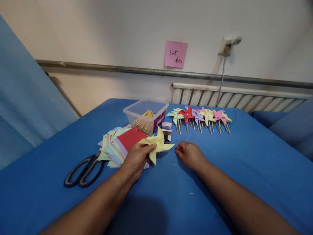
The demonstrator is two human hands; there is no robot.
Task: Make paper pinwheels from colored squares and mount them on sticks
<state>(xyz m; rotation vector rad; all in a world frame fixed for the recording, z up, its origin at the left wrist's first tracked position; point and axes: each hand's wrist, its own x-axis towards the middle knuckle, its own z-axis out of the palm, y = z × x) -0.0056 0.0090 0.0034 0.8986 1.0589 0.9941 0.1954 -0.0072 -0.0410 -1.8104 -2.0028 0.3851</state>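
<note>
Here, in the head view, a yellow paper pinwheel (157, 143) is pinched by the left hand (137, 160), with the thumb on top and the other fingers tucked under its near edge. The pinwheel is held just above the blue table cloth (244, 169), in front of a stack of coloured paper squares (117, 143) with a red sheet on top. The right hand (189, 153) is laid on the cloth just beside the pinwheel, not touching it; its fingers are curled in together, and whether something tiny is pinched in them cannot be told. Black scissors (84, 169) are lying to the left. A clear plastic box of wooden sticks (146, 117) is set behind the paper, and a small box (166, 125) sits near it. A row of finished pinwheels on sticks (200, 117) is lined up at the back. The folded corners should probably be kept pressed at the middle, gently, so the paper is not bent or let spring open.
</note>
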